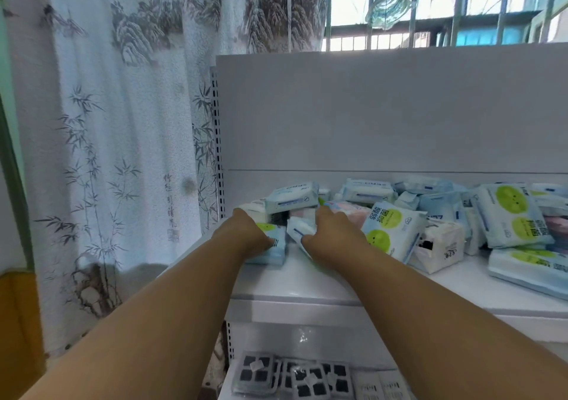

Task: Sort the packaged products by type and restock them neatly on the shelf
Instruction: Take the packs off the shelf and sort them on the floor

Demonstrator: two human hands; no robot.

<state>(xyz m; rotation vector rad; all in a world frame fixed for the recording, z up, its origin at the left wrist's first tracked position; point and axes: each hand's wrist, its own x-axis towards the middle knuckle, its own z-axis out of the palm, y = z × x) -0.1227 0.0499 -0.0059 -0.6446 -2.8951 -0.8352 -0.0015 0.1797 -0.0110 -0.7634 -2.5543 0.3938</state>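
Both my arms reach onto the white shelf [307, 285]. My left hand [246, 230] grips a light-blue pack with a green dot [272, 250] near the shelf's left end. Beside it, my right hand [329, 230] holds a white-and-blue pack [296, 230] that stands tilted on its edge. Just behind my hands lie a pale blue wipes pack [292, 198] and a pink pack [353, 210]. To the right stands a white pack with green circles [392, 230].
A loose heap of several blue, white and green packs [491, 215] covers the shelf's right part. The lower shelf holds black-and-clear blister packs [292, 378]. A white back panel [384, 107] rises behind; a patterned curtain [123, 122] hangs at left.
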